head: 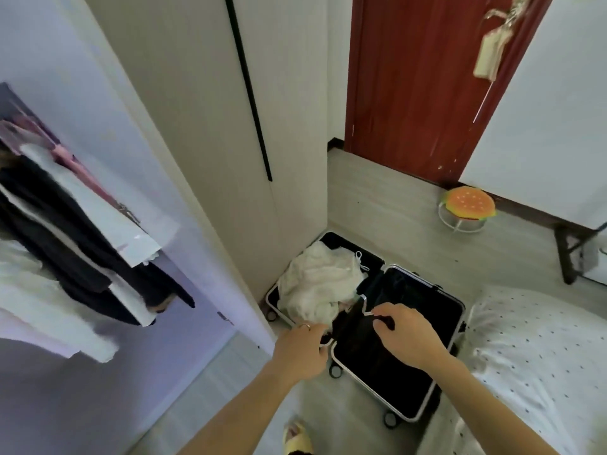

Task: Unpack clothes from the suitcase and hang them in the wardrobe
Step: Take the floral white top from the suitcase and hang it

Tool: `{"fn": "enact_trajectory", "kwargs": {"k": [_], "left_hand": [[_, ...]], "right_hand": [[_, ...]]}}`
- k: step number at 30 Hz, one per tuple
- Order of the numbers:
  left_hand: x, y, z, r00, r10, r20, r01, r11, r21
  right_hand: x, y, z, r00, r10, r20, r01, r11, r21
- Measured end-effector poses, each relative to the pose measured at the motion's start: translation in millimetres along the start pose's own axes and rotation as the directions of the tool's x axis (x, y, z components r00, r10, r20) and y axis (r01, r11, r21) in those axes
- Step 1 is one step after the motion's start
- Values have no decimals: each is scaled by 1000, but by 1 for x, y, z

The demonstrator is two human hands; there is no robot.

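Head view, looking down. An open black hard-shell suitcase with silver trim (387,382) lies on the pale wood floor. Above its middle hinge, both hands hold a thin white clothes hanger (364,305) against a dark garment (345,323). The left hand (302,351) curls its fingers round the hanger's near end. The right hand (409,338) pinches its far arm.

The step appears to be fitting the garment onto the hanger. Next it likely needs lifting and carrying left to the rail.

A crumpled cream pile of clothes (318,284) still fills the suitcase's left half. Left of the suitcase stands the tall cream wardrobe (203,126), where dark and white hung clothes (49,224) crowd the rail. A white dotted bed (525,356) hems in the suitcase's right side. A burger-shaped stool (468,205) sits beyond the suitcase.
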State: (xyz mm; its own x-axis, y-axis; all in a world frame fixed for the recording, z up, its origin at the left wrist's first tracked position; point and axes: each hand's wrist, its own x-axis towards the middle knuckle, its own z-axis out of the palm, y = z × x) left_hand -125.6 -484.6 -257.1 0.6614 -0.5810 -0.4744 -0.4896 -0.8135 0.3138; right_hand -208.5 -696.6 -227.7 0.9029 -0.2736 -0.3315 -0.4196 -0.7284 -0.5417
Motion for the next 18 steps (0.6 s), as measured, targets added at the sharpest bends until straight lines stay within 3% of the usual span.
{"fn": "enact_trajectory", "kwargs": {"k": [12, 18], "left_hand": [[170, 7, 6, 976, -31, 218, 17, 998, 64], [265, -5, 6, 964, -105, 246, 85, 992, 89]], "right_hand": [[136, 61, -11, 979, 192, 71, -192, 981, 0], [227, 91, -6, 968, 233, 89, -234, 972, 3]]}}
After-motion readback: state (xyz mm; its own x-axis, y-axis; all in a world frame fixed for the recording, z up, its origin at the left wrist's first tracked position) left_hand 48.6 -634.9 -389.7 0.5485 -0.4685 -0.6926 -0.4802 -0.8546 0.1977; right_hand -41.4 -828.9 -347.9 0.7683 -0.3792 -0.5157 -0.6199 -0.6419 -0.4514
